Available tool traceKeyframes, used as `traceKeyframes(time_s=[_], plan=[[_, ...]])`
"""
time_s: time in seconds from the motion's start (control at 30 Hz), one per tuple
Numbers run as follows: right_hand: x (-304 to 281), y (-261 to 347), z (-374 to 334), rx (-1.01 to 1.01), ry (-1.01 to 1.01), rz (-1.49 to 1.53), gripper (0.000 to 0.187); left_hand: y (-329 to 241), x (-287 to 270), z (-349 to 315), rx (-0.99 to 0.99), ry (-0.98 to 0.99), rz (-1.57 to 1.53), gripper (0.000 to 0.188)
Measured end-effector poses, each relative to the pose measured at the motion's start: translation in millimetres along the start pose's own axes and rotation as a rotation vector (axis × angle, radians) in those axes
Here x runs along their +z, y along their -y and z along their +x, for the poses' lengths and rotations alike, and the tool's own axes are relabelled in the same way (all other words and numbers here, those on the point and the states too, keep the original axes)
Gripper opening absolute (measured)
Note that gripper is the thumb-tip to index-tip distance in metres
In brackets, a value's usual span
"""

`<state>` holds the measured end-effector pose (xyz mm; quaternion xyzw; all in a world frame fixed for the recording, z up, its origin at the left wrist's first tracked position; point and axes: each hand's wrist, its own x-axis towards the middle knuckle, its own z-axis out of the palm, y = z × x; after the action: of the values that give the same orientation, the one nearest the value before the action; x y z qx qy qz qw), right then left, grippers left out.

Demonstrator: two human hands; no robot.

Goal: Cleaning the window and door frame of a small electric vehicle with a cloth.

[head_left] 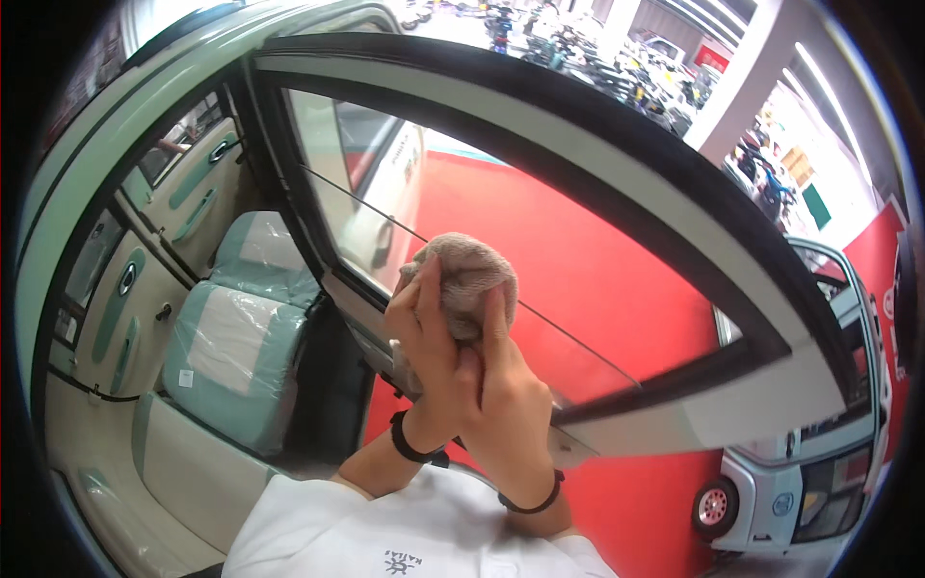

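Note:
A folded beige cloth (469, 265) is bunched between my two hands in front of the open car door's window. My left hand (421, 323) grips its left side, with the fingers pointing up along it. On the other side, my right hand (511, 405) presses the cloth with fingers extended, close against the left. Behind them the pale door (679, 424) swings out, its window framed in black. A thin dark line crosses the window diagonally and passes behind the cloth. Whether the cloth touches the glass, I cannot tell.
Left of the door is the car's interior, with green-and-cream seats (231, 356) under clear plastic and a cream door panel (120, 299). Red flooring (578, 279) spreads beyond. Another small pale vehicle (800, 482) stands at right. Several motorbikes (617, 63) fill the background near a pillar (737, 77).

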<state>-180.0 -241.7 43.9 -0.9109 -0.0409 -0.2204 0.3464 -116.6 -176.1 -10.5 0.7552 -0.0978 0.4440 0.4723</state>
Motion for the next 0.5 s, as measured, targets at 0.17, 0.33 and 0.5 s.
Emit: traceKeyframes(time_s=[0.17,0.33,0.5], plan=[[-53.1,-36.5,-54.4,0.081,-0.173,0.042,0.058,-67.1,17.7,-47.1,0.135,0.046,0.008,0.076],[-85.4,-74.8,-97.9,0.039,-0.246,-0.008,0.054,-88.9,45.6,-99.3,0.172,0.029,-0.121,0.064],[-66.3,-84.1,-120.0,0.081,-0.247,-0.113,0.054,-85.1,40.7,-124.4,0.113,0.062,-0.344,0.063]])
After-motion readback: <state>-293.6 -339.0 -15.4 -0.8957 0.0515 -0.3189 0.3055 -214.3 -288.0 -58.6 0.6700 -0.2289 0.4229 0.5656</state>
